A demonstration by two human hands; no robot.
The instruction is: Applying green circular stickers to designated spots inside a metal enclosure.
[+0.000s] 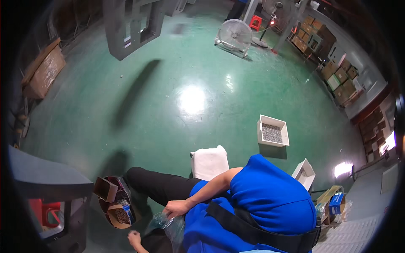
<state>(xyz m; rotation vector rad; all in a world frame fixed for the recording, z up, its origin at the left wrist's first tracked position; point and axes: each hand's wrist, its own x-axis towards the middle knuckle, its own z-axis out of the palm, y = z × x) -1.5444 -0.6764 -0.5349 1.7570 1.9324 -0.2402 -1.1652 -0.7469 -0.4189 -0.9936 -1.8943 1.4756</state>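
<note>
I see right hand (176, 208) fingers curled, pinching clear plastic bag (166, 222) at lap, mouth kept reachable. Left hand (134, 239) beside bag, fingers' state unclear. Open carton (117, 207) on floor (168, 105) within reach.

We wear a bright blue short-sleeved shirt (270, 194) with a wide black strap (249, 230) running across it. Our trousers (160, 185) are black, and our forearms are bare.

R hand (176, 208) down, fingers curled
</note>
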